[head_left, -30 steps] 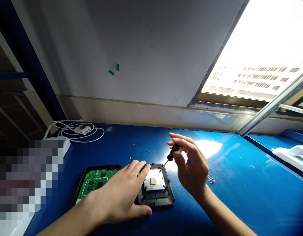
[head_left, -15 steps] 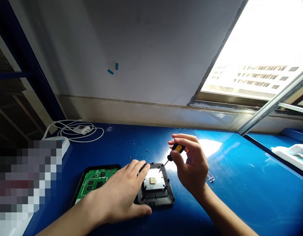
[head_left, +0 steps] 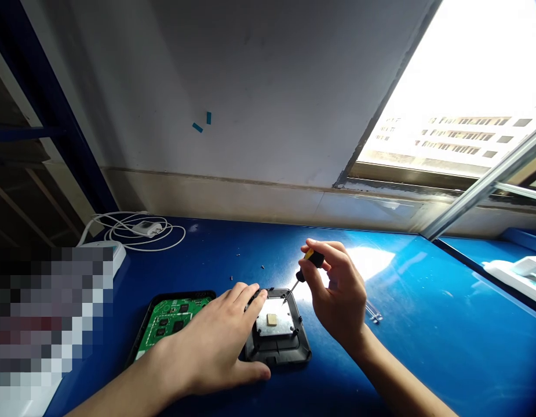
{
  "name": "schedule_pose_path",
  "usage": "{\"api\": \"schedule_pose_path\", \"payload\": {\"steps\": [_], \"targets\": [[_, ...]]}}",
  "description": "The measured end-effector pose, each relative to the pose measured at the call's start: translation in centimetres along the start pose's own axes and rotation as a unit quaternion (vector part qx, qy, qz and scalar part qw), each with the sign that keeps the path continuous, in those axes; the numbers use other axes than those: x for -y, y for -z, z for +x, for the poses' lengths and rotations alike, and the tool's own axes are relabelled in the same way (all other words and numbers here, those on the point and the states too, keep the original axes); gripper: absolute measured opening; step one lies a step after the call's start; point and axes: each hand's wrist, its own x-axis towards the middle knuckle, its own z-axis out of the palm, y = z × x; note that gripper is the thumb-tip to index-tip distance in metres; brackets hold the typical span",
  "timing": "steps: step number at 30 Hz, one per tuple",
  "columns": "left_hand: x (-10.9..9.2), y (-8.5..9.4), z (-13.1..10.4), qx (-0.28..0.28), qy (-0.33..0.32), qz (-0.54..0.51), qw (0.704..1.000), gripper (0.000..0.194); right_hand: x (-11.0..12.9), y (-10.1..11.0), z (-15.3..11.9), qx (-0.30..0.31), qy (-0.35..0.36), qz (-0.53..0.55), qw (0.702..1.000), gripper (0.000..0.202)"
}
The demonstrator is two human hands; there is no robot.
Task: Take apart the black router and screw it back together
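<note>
My left hand [head_left: 219, 333] spans the left side of a black plastic cover [head_left: 283, 353], fingers at its far edge and thumb at the near edge, bracing it. A silver metal plate [head_left: 268, 330] with a small beige square pad [head_left: 272, 319] lies inside the cover. In my right hand [head_left: 339, 289] is a small black and yellow screwdriver [head_left: 301, 274], pinched by the handle between thumb and fingers. It leans, with its tip down at the plate's far right corner. Whether the tip sits in a screw is too small to tell.
Left of the cover, partly under my left forearm, lies a green circuit board [head_left: 174, 315] in a black housing. Several tiny screws [head_left: 263, 267] lie beyond. Clear plastic pieces [head_left: 374, 313] sit behind my right wrist. A coiled white cable with a power adapter [head_left: 148, 229] is at the back left.
My right hand has turned the screwdriver handle slightly, so less of its yellow part shows. The tip stays at the same corner, and my left hand keeps its place on the cover.
</note>
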Motion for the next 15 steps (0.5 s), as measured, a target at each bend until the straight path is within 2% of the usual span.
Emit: {"api": "schedule_pose_path", "payload": {"steps": [4,10,15], "targets": [[-0.14,0.24,0.11,0.006,0.004,-0.010,1.000,0.099,-0.32,0.06,-0.37,-0.009,-0.004,-0.003,1.000,0.047],[-0.38,0.55,-0.10,0.015,0.009,-0.008,1.000,0.099,-0.58,0.25,-0.67,-0.020,0.012,-0.010,1.000,0.048],[-0.22,0.33,0.02,0.008,0.002,-0.011,1.000,0.097,-0.71,0.51,-0.44,-0.021,0.042,-0.011,0.999,0.051]]}}
